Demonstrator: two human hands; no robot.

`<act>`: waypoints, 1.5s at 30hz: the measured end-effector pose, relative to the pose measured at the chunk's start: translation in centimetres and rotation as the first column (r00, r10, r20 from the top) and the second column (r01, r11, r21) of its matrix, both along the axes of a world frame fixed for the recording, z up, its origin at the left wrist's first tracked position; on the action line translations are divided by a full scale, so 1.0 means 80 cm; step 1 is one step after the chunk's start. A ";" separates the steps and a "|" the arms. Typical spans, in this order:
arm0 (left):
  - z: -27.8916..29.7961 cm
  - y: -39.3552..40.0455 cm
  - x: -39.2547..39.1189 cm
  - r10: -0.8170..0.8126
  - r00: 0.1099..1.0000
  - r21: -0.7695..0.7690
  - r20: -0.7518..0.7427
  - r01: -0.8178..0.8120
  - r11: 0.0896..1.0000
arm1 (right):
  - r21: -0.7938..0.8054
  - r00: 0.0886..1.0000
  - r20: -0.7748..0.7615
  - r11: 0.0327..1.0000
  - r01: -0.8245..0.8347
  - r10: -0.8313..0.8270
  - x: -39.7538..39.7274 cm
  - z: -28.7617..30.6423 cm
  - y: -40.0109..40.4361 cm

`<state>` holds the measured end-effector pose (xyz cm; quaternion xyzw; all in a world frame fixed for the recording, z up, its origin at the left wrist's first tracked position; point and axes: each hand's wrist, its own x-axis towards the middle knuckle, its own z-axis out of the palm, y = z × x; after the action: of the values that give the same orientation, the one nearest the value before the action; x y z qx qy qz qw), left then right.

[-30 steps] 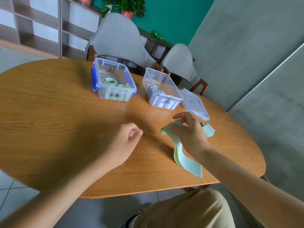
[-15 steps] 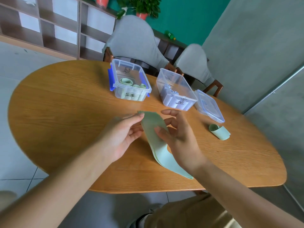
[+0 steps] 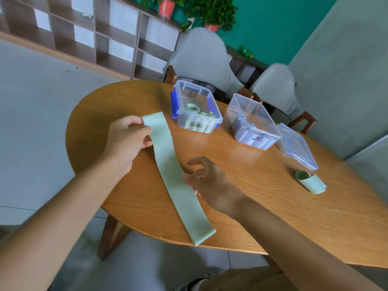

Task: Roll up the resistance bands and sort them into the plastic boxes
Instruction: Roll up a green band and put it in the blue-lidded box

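A long pale green resistance band [image 3: 170, 169] lies stretched flat on the wooden table [image 3: 273, 217], its near end at the front edge. My left hand [image 3: 126, 141] pinches the band's far end. My right hand [image 3: 214, 185] is beside the band's middle, thumb touching its right edge, fingers loosely curled and holding nothing. A clear box with blue latches [image 3: 217, 117] holds several rolled green bands. A second clear box [image 3: 270, 124] to its right holds rolled pale blue bands. A half-rolled green band [image 3: 310, 182] lies at the right.
A clear lid with blue trim [image 3: 296, 148] lies flat right of the second box. Two grey chairs [image 3: 201, 57] [image 3: 275, 87] stand behind the table. A wooden shelf unit [image 3: 94, 38] runs along the back wall, potted plants on top.
My left hand has taken the band's far end and drawn it out to the left, straightening the band on the table. My right hand has let go and slid to its middle.
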<state>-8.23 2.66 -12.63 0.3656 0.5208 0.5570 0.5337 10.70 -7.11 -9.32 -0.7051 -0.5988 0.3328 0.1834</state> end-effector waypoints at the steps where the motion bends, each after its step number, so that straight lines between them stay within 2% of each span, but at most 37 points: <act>1: -0.003 0.005 -0.007 0.024 0.999 0.011 -0.035 -0.024 1.000 | -0.007 1.000 0.010 1.000 -0.022 0.022 -0.004 0.000 0.001; 4: -0.007 0.020 -0.021 0.090 0.988 0.032 -0.126 -0.087 0.996 | -0.016 0.999 0.013 0.998 -0.052 0.053 -0.013 0.001 0.001; 9: -0.010 0.040 -0.036 0.198 0.961 0.090 -0.195 -0.184 0.979 | -0.033 0.996 0.002 0.995 -0.092 0.093 -0.017 0.000 -0.003; 12: -0.012 0.045 -0.041 0.223 0.946 0.120 -0.237 -0.199 0.973 | -0.005 0.992 -0.056 0.994 -0.109 0.109 -0.019 -0.005 -0.010; 15: -0.015 0.047 -0.041 0.210 0.931 0.140 -0.297 -0.176 0.974 | 0.053 0.990 -0.096 0.993 -0.103 0.107 -0.023 -0.013 -0.012; 19: -0.019 0.043 -0.043 0.140 0.919 0.202 -0.369 -0.067 0.977 | 0.126 0.989 -0.122 0.990 -0.065 0.080 -0.033 -0.023 -0.010; 24: -0.020 0.028 -0.052 0.085 0.906 0.223 -0.415 0.010 0.975 | 0.088 0.938 -0.345 0.996 0.006 0.025 -0.052 -0.018 -0.010; 28: -0.017 -0.007 -0.056 0.037 0.888 0.231 -0.458 0.079 0.970 | 0.103 0.915 -0.401 0.995 0.009 0.034 -0.058 -0.015 -0.019; 30: -0.017 -0.030 -0.057 0.014 0.863 0.249 -0.505 0.130 0.960 | 0.126 0.935 -0.351 0.992 0.004 0.041 -0.055 -0.015 -0.024; 33: -0.019 -0.069 -0.056 -0.050 0.837 0.265 -0.545 0.229 0.937 | 0.213 0.983 -0.162 0.976 -0.047 0.082 -0.047 -0.020 -0.031; 36: -0.017 -0.105 -0.054 -0.122 0.813 0.277 -0.570 0.329 0.903 | 0.312 0.988 -0.077 0.945 -0.102 0.132 -0.040 -0.023 -0.041; 40: -0.013 -0.139 -0.055 -0.170 0.710 0.252 -0.683 0.449 0.857 | 0.446 0.966 0.051 0.860 -0.249 0.253 -0.034 -0.029 -0.054; 45: -0.021 -0.158 -0.062 -0.139 0.580 0.251 -0.803 0.541 0.803 | 0.486 0.904 0.188 0.763 -0.425 0.384 -0.026 -0.041 -0.061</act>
<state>-13.17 -10.01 -14.31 0.7758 0.4576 0.3457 0.2630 8.61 -12.00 -12.56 -0.4961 -0.8101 0.1640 0.2660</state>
